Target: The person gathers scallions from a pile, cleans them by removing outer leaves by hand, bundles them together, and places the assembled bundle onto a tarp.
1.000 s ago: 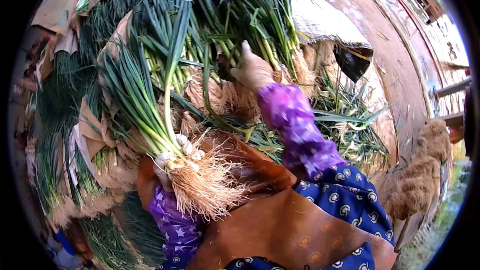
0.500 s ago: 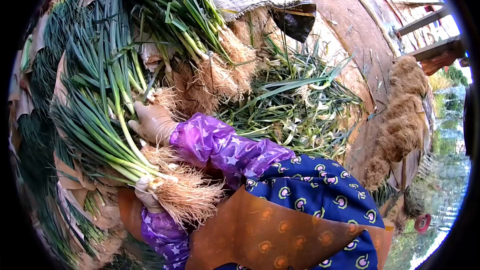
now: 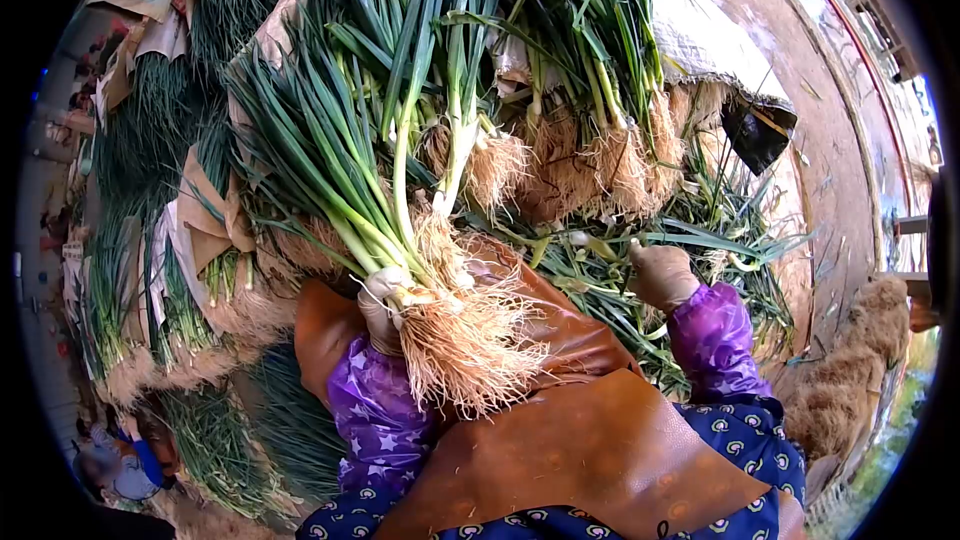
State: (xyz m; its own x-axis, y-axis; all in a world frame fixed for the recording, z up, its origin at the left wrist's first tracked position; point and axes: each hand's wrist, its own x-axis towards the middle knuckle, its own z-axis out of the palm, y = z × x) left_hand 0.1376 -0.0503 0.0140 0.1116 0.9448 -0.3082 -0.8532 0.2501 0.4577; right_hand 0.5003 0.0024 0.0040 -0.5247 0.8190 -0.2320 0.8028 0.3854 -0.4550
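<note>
Left grip (image 3: 381, 312) tight around rooted stalks (image 3: 372, 235), right grip (image 3: 662, 276) over loose leaves (image 3: 608, 308), hold unclear, white sack (image 3: 705, 35) beyond

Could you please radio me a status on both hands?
Left hand gripping leafy bunch, roots over brown apron. Right hand above loose leaves, grip unclear. Nothing visibly blocking either hand.

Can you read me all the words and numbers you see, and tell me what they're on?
No words, numbers, brands or signs can be read.
Shiny black plastic flap by the white woven sack: any marks are too small and blurred to read.
Bundle of long green stalks with pale stringy roots in the left hand: no label seen.
Shiny purple sleeves: white stars, not letters.
</note>
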